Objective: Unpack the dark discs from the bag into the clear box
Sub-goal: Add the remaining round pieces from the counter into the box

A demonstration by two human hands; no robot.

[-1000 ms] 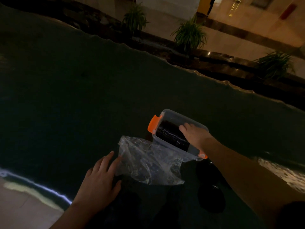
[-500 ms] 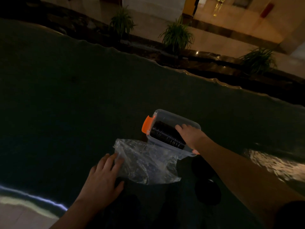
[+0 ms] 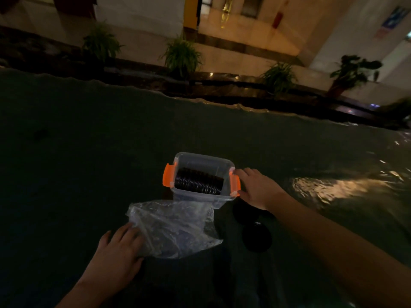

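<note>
The clear box (image 3: pixel 201 157) with orange latches stands on the dark table and holds a row of dark discs (image 3: pixel 198 181) on edge. My right hand (image 3: pixel 255 188) grips the box's right end, with fingers and thumb around the right orange latch (image 3: pixel 234 182). The crumpled clear plastic bag (image 3: pixel 175 227) lies just in front of the box; what it holds is too dim to tell. My left hand (image 3: pixel 117 256) lies flat with its fingers spread on the bag's left edge. Two loose dark discs (image 3: pixel 256 237) lie on the table to the right of the bag, under my right forearm.
The table is covered in a dark cloth (image 3: pixel 89 163) with a wavy far edge. Glare falls on the cover at the right (image 3: pixel 333 187). Beyond the table are potted plants (image 3: pixel 181 55) and a lit floor.
My right hand has come out of the box, off the discs, and taken the box's right end. The box has turned squarer to me. My left hand stays on the bag.
</note>
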